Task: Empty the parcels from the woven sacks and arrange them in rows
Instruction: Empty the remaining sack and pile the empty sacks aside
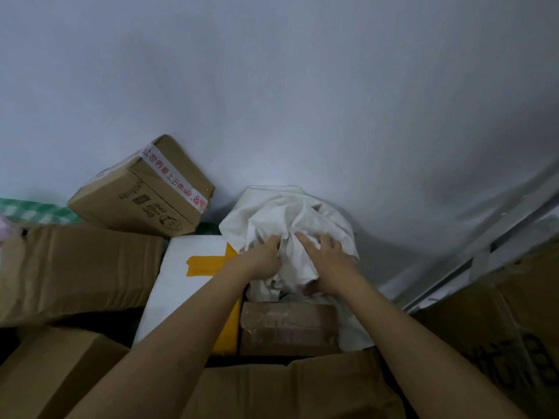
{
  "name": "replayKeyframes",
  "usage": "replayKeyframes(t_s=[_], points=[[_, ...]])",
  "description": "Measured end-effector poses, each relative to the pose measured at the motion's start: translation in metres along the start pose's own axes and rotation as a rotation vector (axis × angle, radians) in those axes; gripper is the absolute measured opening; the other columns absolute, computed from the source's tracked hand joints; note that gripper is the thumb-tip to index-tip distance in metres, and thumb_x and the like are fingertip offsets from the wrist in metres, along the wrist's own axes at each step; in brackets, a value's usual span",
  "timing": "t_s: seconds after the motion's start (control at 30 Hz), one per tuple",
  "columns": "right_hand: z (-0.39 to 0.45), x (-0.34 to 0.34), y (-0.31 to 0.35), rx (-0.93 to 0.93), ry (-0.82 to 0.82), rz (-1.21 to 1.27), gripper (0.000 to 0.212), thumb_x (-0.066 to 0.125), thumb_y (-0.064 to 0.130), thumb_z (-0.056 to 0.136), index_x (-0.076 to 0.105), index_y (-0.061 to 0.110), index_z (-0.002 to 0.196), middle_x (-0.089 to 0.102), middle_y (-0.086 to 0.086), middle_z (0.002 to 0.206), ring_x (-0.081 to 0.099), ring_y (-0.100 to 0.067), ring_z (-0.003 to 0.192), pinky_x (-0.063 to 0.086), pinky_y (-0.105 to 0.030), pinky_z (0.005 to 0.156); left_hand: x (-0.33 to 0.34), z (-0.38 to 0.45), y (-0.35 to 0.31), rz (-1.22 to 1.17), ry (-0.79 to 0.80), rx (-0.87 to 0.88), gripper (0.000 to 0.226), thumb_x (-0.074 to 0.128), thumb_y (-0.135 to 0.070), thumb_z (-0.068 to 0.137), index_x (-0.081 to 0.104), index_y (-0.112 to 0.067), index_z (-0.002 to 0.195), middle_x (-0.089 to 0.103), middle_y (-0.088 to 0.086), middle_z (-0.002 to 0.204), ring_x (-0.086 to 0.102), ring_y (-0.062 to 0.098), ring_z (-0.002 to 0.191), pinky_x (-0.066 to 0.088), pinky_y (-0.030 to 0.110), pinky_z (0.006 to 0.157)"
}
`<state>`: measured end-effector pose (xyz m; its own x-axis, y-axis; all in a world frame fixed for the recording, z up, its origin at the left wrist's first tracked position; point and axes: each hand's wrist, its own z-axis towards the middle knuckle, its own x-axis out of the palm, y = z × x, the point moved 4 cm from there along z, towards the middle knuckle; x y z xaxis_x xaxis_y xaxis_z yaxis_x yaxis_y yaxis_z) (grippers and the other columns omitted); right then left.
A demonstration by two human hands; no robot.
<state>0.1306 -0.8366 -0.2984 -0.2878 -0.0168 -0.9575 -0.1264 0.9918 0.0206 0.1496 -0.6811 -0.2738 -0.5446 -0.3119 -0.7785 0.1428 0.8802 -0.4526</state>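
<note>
Brown cardboard boxes: we count six
White parcel with yellow tape: one
White woven sacks: one
Hands: two

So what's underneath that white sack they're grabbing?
Both hands, left and right, bunch the white sack. Below its near edge a taped brown parcel shows, beside a white parcel with yellow tape. Whatever is inside or directly under the sack is covered.

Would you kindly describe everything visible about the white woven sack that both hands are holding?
The crumpled white woven sack looks like thin, creased plastic weave, bunched into a mound against the pale wall. The left hand and right hand grip its gathered fabric from either side, fingers dug into the folds. Its lower edge drapes over a brown taped cardboard parcel, beside a white box with yellow tape.
</note>
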Motion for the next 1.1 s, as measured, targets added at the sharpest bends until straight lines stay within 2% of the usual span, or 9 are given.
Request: replayKeyframes(t_s=[0.17, 0.27, 0.37, 0.47, 0.57, 0.73, 0.87, 0.97, 1.1], points=[[0.021, 0.018, 0.029, 0.034, 0.023, -0.197, 0.088, 0.069, 0.027, 0.085, 0.01, 0.028, 0.15, 0.026, -0.022, 0.14, 0.037, -0.046, 0.125, 0.052, -0.053, 0.087, -0.036, -0.008, -0.015, 0.348, -0.554, 0.134, 0.061, 0.057, -0.045, 0.089, 0.035, -0.021, 0.141, 0.038, 0.012, 0.136, 0.037, 0.032, 0.123, 0.04, 0.04, 0.095], [0.024, 0.011, 0.04, -0.028, -0.082, -0.266, 0.084, 0.078, 0.023, 0.076, 0.027, 0.023, 0.143, 0.044, -0.03, 0.126, 0.051, -0.051, 0.108, 0.056, -0.056, 0.068, -0.028, 0.018, -0.008, 0.197, -0.341, 0.065, 0.077, 0.051, -0.059, 0.089, 0.01, -0.038, 0.15, -0.003, 0.003, 0.159, -0.003, 0.036, 0.145, 0.011, 0.06, 0.112], [0.018, 0.019, 0.023, -0.059, 0.102, -0.13, 0.099, 0.072, 0.032, 0.079, 0.001, 0.031, 0.149, 0.018, -0.021, 0.146, 0.025, -0.048, 0.133, 0.047, -0.056, 0.095, -0.006, 0.041, 0.009, 0.023, -0.183, -0.012, 0.052, 0.043, -0.053, 0.093, 0.035, -0.034, 0.141, 0.001, 0.002, 0.16, -0.009, 0.033, 0.146, 0.007, 0.06, 0.114], [0.002, 0.0, 0.003, -0.04, 0.286, 0.291, 0.102, 0.071, 0.061, 0.069, 0.009, 0.047, 0.148, 0.001, -0.008, 0.159, 0.004, -0.04, 0.145, 0.027, -0.055, 0.112, 0.006, 0.04, 0.016, 0.124, -0.171, -0.089, 0.047, 0.036, -0.051, 0.097, 0.039, -0.035, 0.141, -0.007, 0.002, 0.161, -0.017, 0.036, 0.144, -0.001, 0.063, 0.112], [-0.005, -0.039, -0.007, -0.019, -0.002, 0.318, 0.081, 0.067, 0.069, 0.071, 0.04, 0.04, 0.142, 0.031, -0.002, 0.154, 0.029, -0.027, 0.138, 0.033, -0.04, 0.109, 0.013, 0.035, 0.01, 0.484, -0.287, -0.093, 0.047, 0.03, -0.045, 0.101, 0.028, -0.036, 0.148, -0.018, 0.009, 0.159, -0.024, 0.039, 0.141, -0.009, 0.066, 0.108], [0.01, -0.011, -0.003, 0.191, 0.161, 0.218, 0.134, 0.08, 0.059, 0.064, -0.029, 0.049, 0.142, -0.039, -0.003, 0.152, -0.023, -0.046, 0.141, 0.012, -0.072, 0.109, 0.02, 0.037, 0.018, 0.488, -0.158, -0.089, 0.05, 0.031, -0.044, 0.1, 0.022, -0.04, 0.149, -0.025, 0.008, 0.157, -0.032, 0.041, 0.137, -0.013, 0.071, 0.103], [0.024, 0.022, 0.002, 0.217, 0.232, 0.326, 0.146, 0.086, 0.052, 0.06, -0.038, 0.047, 0.136, -0.045, -0.004, 0.148, -0.021, -0.053, 0.139, 0.016, -0.073, 0.107, 0.006, 0.03, 0.02, 0.331, 0.021, -0.101, 0.077, 0.045, -0.068, 0.086, 0.011, -0.041, 0.15, -0.037, 0.008, 0.151, -0.04, 0.04, 0.132, -0.012, 0.072, 0.104], [0.027, 0.034, 0.006, 0.269, 0.258, 0.29, 0.145, 0.085, 0.054, 0.06, -0.036, 0.044, 0.139, -0.042, -0.006, 0.15, -0.02, -0.053, 0.139, 0.02, -0.074, 0.105, -0.001, 0.033, 0.006, 0.348, -0.082, -0.069, 0.126, 0.064, -0.076, 0.064, -0.013, -0.026, 0.151, -0.044, 0.007, 0.147, -0.04, 0.041, 0.132, 0.001, 0.075, 0.104], [0.036, 0.042, 0.005, 0.288, 0.305, 0.252, 0.136, 0.08, 0.057, 0.067, -0.033, 0.041, 0.142, -0.038, -0.009, 0.152, -0.016, -0.053, 0.14, 0.023, -0.073, 0.103, 0.007, 0.052, 0.001, 0.424, -0.119, -0.053, 0.139, 0.075, -0.067, 0.059, -0.028, -0.032, 0.145, -0.041, 0.007, 0.149, -0.028, 0.045, 0.138, 0.01, 0.076, 0.103]])
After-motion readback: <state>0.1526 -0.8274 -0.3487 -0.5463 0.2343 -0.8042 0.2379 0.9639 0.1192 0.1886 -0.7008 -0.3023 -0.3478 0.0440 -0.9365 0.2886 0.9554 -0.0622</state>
